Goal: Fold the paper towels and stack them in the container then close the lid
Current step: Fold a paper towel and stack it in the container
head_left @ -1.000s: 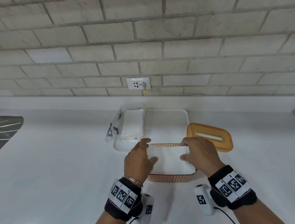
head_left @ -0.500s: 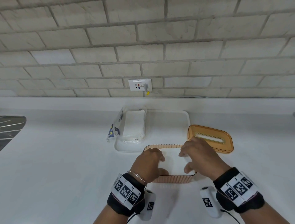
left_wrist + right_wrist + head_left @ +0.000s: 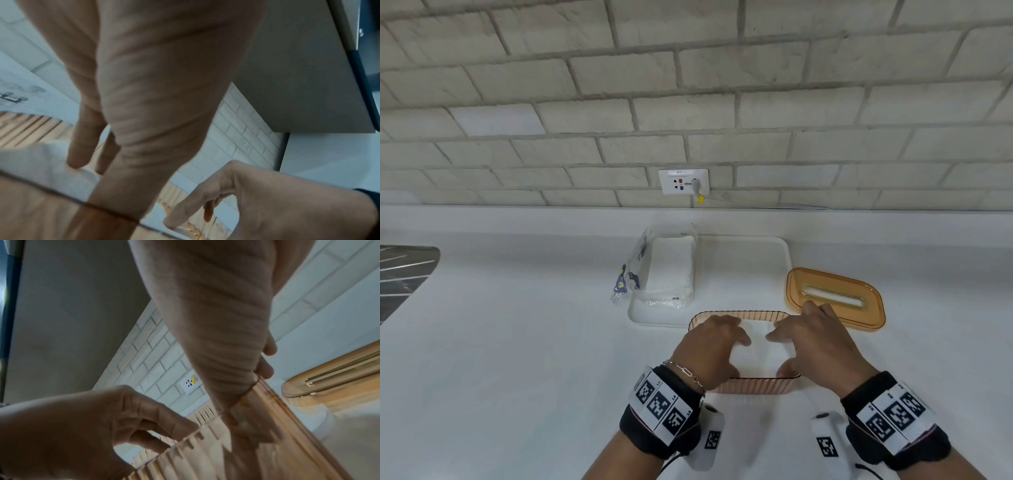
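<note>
A ribbed amber container point(image 3: 753, 389) stands on the white counter in front of me. A folded white paper towel point(image 3: 758, 356) lies inside it. My left hand point(image 3: 734, 339) reaches in from the left with fingers point(image 3: 81, 154) pointing down onto the towel point(image 3: 39, 160). My right hand point(image 3: 782, 337) reaches in from the right, fingers pressing the towel beside the container's ribbed wall point(image 3: 205, 451). Neither hand grips anything. The amber lid point(image 3: 835, 298) with its slot lies flat on the counter at the right, behind the container.
A white tray point(image 3: 746, 260) sits behind the container and holds an opened plastic pack of paper towels point(image 3: 671, 270) on its left side. A sink edge point(image 3: 404, 270) is at the far left. A brick wall with an outlet point(image 3: 683, 181) rises behind.
A second ago both hands held the folded towel over the container. They have lowered it inside and their fingers have moved inward and down onto it.
</note>
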`<state>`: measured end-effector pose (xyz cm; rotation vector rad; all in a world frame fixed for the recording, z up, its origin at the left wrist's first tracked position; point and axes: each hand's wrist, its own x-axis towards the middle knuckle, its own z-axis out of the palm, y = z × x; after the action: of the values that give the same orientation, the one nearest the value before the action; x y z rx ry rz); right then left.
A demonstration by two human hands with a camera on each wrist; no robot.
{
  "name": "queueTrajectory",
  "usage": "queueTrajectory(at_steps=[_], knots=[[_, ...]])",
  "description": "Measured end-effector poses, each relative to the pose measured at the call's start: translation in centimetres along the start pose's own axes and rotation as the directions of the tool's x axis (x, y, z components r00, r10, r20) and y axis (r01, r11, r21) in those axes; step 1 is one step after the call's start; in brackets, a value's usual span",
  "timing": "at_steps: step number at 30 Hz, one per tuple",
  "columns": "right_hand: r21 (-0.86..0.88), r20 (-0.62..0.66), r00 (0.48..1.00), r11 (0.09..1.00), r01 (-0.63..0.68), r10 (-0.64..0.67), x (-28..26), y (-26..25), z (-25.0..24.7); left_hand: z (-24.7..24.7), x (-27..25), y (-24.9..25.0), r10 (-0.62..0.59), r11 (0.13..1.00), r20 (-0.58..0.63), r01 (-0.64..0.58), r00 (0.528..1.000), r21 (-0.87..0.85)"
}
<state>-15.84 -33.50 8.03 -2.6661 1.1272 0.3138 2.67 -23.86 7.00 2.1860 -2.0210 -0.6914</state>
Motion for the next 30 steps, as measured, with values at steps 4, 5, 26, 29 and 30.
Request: queueTrajectory(at_steps=[4, 5, 26, 29, 30], knots=[[0.033, 0.000, 1.000, 0.999, 0.007, -0.007, 0.1, 0.5, 0.4, 0.0, 0.2, 0.0, -0.066, 0.995, 0.022, 0.064, 0.998, 0.073], [0.046, -0.003, 1.000, 0.999, -0.009, 0.010, 0.1, 0.7, 0.4, 0.0, 0.3, 0.0, -0.073, 0.992, 0.014, 0.071, 0.997, 0.107], [0.549, -0.390, 0.912, 0.827, 0.122, 0.125, 2.3, 3.8, 3.0, -4.5, 5.0, -10.9, -0.470, 0.879, -0.486, 0.343, 0.737, -0.330], [0.620, -0.407, 0.898, 0.772, 0.139, 0.165, 2.6, 4.3, 3.7, -4.5, 6.5, -13.8, -0.588, 0.808, -0.337, 0.520, 0.735, -0.277], [0.642, -0.407, 0.896, 0.754, 0.142, 0.178, 2.7, 4.5, 3.9, -4.5, 6.8, -14.3, -0.617, 0.786, -0.299, 0.552, 0.728, -0.280]])
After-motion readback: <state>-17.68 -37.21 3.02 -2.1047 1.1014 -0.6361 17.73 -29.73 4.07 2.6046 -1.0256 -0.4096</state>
